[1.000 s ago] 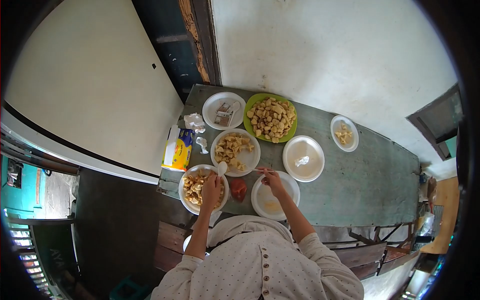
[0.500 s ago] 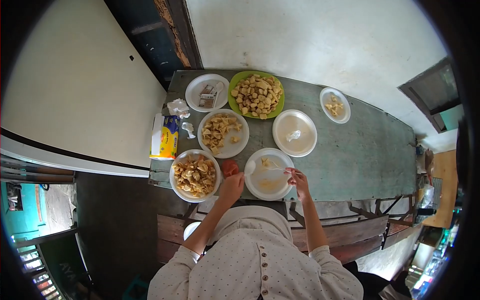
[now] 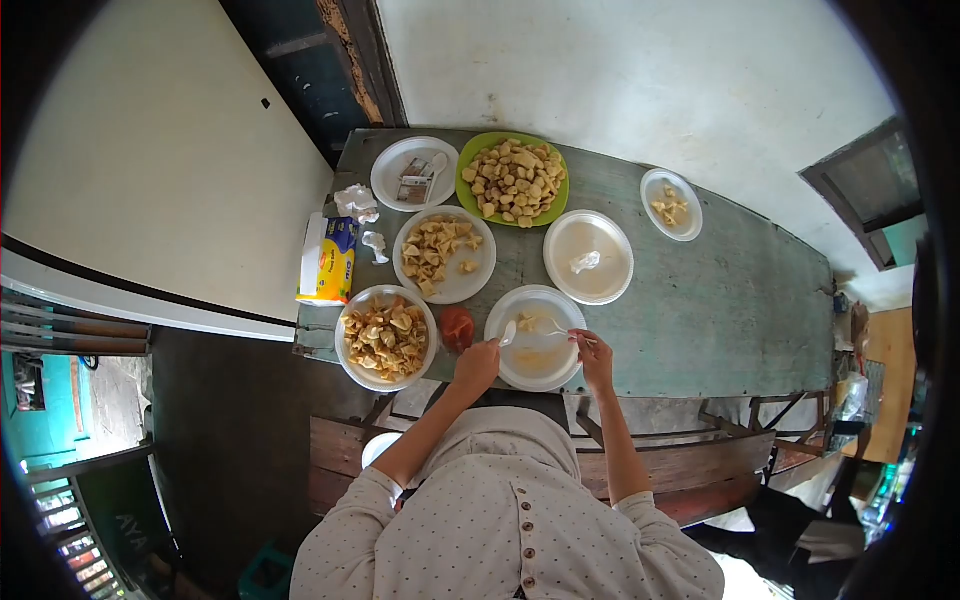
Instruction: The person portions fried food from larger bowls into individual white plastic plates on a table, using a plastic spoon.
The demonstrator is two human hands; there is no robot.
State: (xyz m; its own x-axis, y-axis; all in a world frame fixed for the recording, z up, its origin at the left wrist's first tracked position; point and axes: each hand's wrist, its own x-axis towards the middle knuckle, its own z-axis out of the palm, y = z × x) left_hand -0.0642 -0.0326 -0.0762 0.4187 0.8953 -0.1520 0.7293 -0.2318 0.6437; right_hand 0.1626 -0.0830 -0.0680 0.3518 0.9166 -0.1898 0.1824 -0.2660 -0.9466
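My left hand [image 3: 477, 370] is closed around a white plastic spoon [image 3: 509, 334], its bowl over the left side of a white plate [image 3: 535, 382]. In my closed right hand [image 3: 596, 362] is a pale plastic fork [image 3: 553, 332], reaching in over the same plate from the right. Small pale food pieces [image 3: 527, 323] lie on that plate near both utensils, with a yellowish smear below them. Just left of my left hand sits a red object [image 3: 457, 328] whose kind I cannot make out. Beside it stands a white plate heaped with browned, folded food pieces [image 3: 385, 338].
Behind are a plate of paler folded pieces [image 3: 436, 250], a green plate of chunks [image 3: 514, 180], and a plate with crumpled tissue [image 3: 586, 262]. A yellow-blue tissue pack [image 3: 328, 262] stands left. A small plate [image 3: 671, 206] lies back right. A bench [image 3: 680, 470] runs along the front.
The spoon has moved inward over the plate, closer to the food pieces and the fork. The view has shifted slightly. A dark-clothed person shows more at the lower right.
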